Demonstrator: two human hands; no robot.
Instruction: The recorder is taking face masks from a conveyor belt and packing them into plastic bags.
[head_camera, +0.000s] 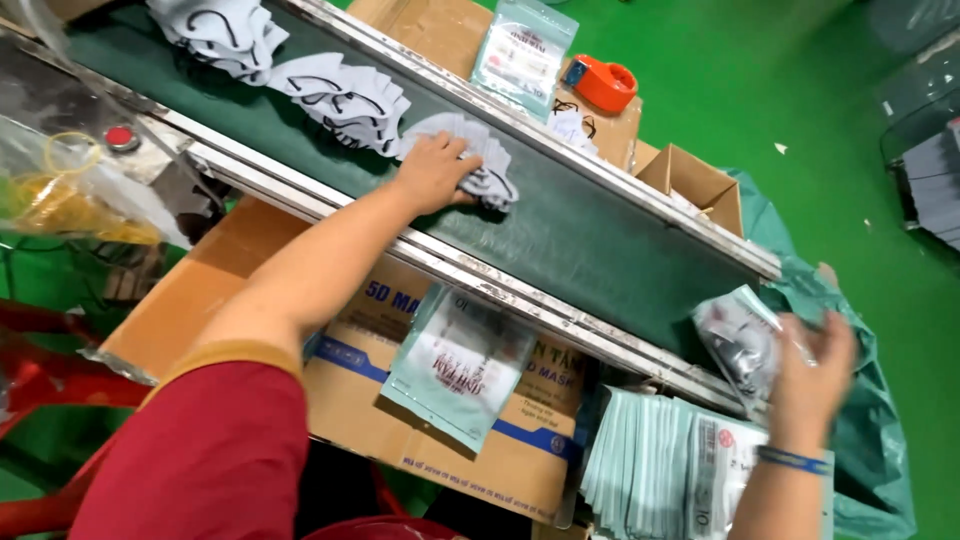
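A dark green conveyor belt (590, 235) with metal side rails (500, 290) runs diagonally across the view. Three piles of grey face masks (345, 95) lie on it in a row. The left hand (435, 170) rests on the nearest pile (490, 175).

Glossy plastic pouch (742, 340), matt belt (560, 225)

Left hand (432, 172) on grey masks (478, 160) on green conveyor belt (560, 235), right hand (812, 362) gripping filled pouch (738, 342)
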